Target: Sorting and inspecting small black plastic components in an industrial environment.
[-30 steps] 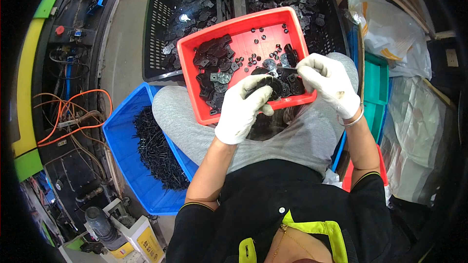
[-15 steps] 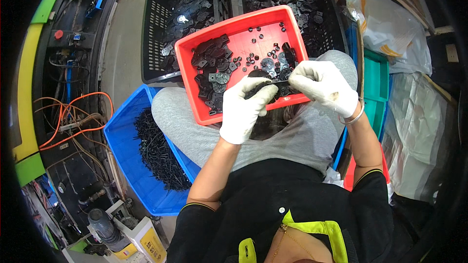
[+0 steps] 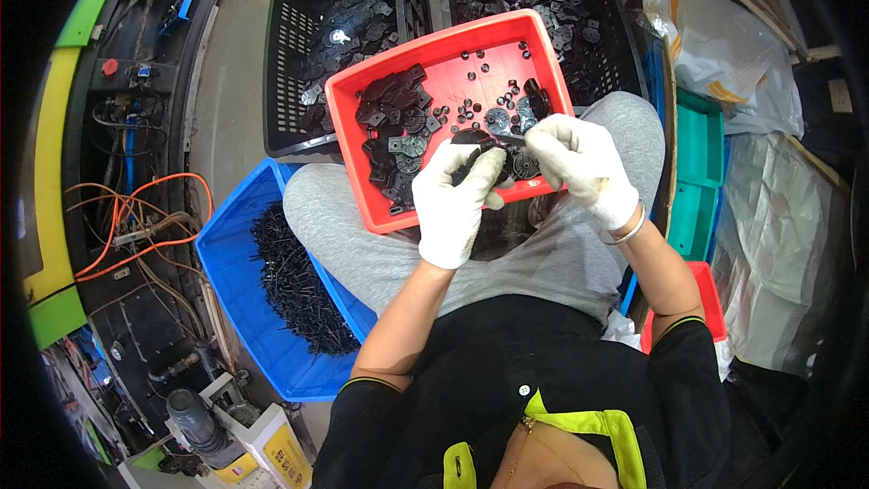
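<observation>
My left hand (image 3: 454, 208), in a white glove, is closed around a rounded black plastic part (image 3: 472, 137) above the near side of a red tray (image 3: 434, 43). My right hand (image 3: 587, 167), gloved too, pinches a thin dark strip-like piece (image 3: 511, 139) whose other end meets the part in my left hand. Fingers hide where the two join. Inside the tray, flat black plastic parts (image 3: 396, 95) pile up on the left, and small black rings (image 3: 464, 110) lie scattered across the middle. More dark parts lie under my hands.
Behind the tray stand black crates (image 3: 294, 59) heaped with similar parts. A blue bin (image 3: 237, 285) of thin black pieces is at my left, beside machinery with an orange hose (image 3: 172, 174). At my right are green trays (image 3: 697, 177) and plastic bags (image 3: 724, 45).
My right hand has shifted slightly left and down, closer to my left hand, with its fingers turned more toward the held part. The left hand stays nearly in place.
</observation>
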Action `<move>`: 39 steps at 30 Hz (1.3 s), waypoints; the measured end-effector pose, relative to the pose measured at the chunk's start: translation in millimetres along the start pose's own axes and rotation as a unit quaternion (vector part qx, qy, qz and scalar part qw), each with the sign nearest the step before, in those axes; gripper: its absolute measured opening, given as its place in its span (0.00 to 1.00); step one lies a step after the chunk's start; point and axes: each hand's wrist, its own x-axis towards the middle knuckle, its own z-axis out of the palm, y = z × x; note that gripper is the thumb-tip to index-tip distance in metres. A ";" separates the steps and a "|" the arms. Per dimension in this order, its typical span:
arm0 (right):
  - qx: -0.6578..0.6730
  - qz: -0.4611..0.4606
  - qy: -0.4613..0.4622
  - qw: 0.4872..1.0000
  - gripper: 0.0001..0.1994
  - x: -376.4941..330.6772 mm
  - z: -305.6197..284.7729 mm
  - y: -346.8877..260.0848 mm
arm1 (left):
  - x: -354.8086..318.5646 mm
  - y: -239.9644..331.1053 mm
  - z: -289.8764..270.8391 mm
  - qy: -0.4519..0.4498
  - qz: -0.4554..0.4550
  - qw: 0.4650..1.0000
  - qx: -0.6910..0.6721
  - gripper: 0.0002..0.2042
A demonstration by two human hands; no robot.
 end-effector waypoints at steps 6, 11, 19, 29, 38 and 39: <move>0.067 0.020 0.035 0.997 0.10 -10.3 5.2 -1.9 | -1.4 -10.3 2.2 0.035 0.019 0.999 0.017 0.04; 0.069 0.059 0.007 0.996 0.12 -21.5 17.6 0.6 | 2.0 -23.7 -0.9 0.057 0.165 0.978 0.117 0.07; 0.120 0.077 0.007 0.990 0.09 -23.2 24.8 1.0 | -0.6 -29.0 -4.1 0.074 0.221 0.957 0.173 0.08; 0.155 0.081 0.003 0.985 0.09 -25.5 25.8 -0.9 | -2.4 -22.9 -2.7 0.076 0.316 0.913 0.247 0.09; 0.198 0.055 0.041 0.978 0.12 -19.1 14.6 18.0 | -2.1 -24.4 1.6 0.122 0.411 0.868 0.250 0.13; 0.221 0.038 0.047 0.973 0.12 -17.9 11.7 22.7 | -2.8 -22.9 3.1 0.121 0.412 0.868 0.250 0.13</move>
